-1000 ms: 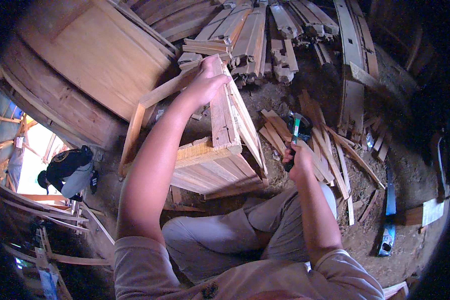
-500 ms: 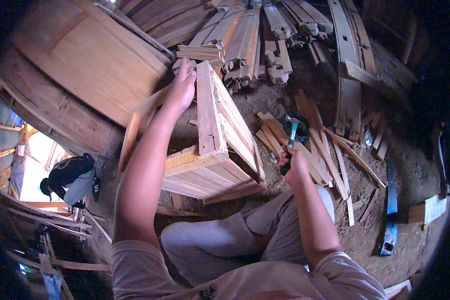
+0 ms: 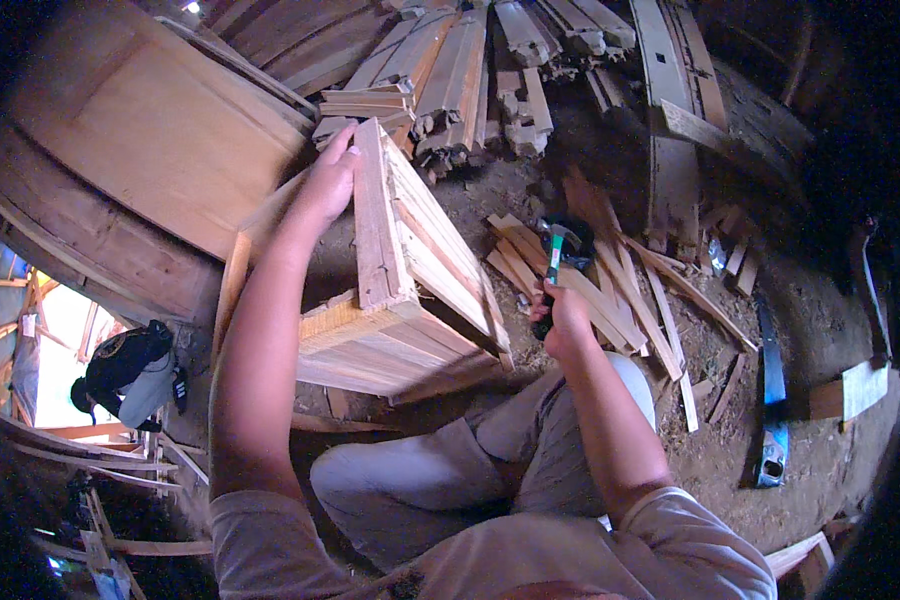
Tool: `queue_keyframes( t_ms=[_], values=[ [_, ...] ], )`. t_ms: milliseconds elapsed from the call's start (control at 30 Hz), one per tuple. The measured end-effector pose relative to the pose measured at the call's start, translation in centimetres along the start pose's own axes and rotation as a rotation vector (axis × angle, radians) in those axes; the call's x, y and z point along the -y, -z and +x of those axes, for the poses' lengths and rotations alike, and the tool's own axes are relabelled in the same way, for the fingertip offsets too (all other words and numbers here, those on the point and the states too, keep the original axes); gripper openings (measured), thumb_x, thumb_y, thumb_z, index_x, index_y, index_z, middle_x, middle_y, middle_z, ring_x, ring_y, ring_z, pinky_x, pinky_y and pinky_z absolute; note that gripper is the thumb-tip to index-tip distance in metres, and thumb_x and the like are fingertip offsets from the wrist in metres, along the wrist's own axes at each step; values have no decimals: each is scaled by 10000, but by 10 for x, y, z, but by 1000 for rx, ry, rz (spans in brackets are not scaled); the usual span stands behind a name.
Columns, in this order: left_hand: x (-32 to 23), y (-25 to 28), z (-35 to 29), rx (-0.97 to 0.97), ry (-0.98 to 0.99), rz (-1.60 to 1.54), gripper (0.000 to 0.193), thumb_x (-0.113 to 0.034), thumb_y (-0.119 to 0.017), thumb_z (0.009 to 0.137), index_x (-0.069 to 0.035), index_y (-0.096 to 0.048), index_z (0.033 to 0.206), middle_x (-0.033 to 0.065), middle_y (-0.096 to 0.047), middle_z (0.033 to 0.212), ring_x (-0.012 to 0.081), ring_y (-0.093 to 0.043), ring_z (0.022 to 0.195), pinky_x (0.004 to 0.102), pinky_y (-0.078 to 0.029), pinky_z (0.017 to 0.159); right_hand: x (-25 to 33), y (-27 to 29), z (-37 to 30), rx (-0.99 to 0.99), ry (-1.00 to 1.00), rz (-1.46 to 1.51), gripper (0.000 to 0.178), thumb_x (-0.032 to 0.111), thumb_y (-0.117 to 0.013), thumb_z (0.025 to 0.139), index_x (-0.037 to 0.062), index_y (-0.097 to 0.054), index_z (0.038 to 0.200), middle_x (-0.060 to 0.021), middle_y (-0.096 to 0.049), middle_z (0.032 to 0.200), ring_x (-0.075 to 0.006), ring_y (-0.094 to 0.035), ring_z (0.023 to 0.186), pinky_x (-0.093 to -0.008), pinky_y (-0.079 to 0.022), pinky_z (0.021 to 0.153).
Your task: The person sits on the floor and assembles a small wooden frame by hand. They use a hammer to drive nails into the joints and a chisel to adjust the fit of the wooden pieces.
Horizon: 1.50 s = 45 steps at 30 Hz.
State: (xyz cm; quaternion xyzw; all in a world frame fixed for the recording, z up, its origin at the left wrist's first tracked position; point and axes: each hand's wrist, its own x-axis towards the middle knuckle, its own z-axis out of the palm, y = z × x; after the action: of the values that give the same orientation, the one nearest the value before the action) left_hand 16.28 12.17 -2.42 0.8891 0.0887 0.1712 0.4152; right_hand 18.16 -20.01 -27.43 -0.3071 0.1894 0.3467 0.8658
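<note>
A box built of pale wooden boards (image 3: 382, 230) stands in front of my crossed legs, tilted to the view. My left hand (image 3: 332, 185) grips the far end of its top board, with the thumb by the board's edge; part of the fingers is hidden. Wrapped round the black grip of a claw hammer (image 3: 554, 258) is my right hand (image 3: 568, 318). The hammer points up and away, to the right of the box and apart from it. Green marks the upper part of its handle.
Loose wooden strips (image 3: 620, 300) lie on the dirt floor at the right, near a handsaw (image 3: 773, 400). Stacked timber (image 3: 455, 90) fills the back. A large wooden panel (image 3: 150, 120) stands at the left. Another person (image 3: 135, 365) bends down near the bright opening.
The view has shifted slightly, so the whole scene sits further left and a little higher. Both hands keep their places relative to the box and hammer.
</note>
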Motion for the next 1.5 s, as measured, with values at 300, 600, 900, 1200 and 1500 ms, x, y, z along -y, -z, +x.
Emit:
queue_keyframes(
  t_ms=[300,600,900,1200,1500],
  values=[
    [9,13,1,-27,-97,121,545,-229,-487,1052,-15,-399,1545,185,-389,1566,288,-377,1458,361,-275,1212,-6,0,11,-21,-29,1,72,150,-516,1038,79,-511,1043,-64,-525,782,-152,-454,595,-322,-403,537],
    [-41,-12,-14,-34,-10,113,837,-300,-694,917,58,-293,1559,268,-471,1513,303,-481,1393,375,-351,1167,-3,3,7,-2,-48,23,87,151,-498,1031,69,-525,1045,-58,-519,772,-145,-452,599,-321,-409,539],
    [-37,-11,-12,-53,15,129,773,-269,-669,924,77,-334,1530,260,-535,1450,306,-528,1332,375,-384,1133,-2,-1,4,-29,-37,-3,105,161,-494,1049,62,-508,1082,-49,-500,765,-131,-435,592,-314,-401,536],
    [-6,-10,4,2,-101,148,814,-394,-619,957,46,-294,1561,251,-357,1595,340,-329,1495,391,-257,1224,-1,-1,-2,-38,-18,-48,121,171,-540,1034,51,-554,1037,-44,-536,774,-126,-457,599,-284,-403,547],
    [14,-8,20,-104,-118,326,821,-589,-537,966,7,-402,1515,285,-347,1604,392,-331,1503,415,-282,1222,-4,8,18,-19,3,-120,169,202,-564,1043,44,-557,984,-2,-484,703,-91,-404,552,-264,-358,525]
  ],
)
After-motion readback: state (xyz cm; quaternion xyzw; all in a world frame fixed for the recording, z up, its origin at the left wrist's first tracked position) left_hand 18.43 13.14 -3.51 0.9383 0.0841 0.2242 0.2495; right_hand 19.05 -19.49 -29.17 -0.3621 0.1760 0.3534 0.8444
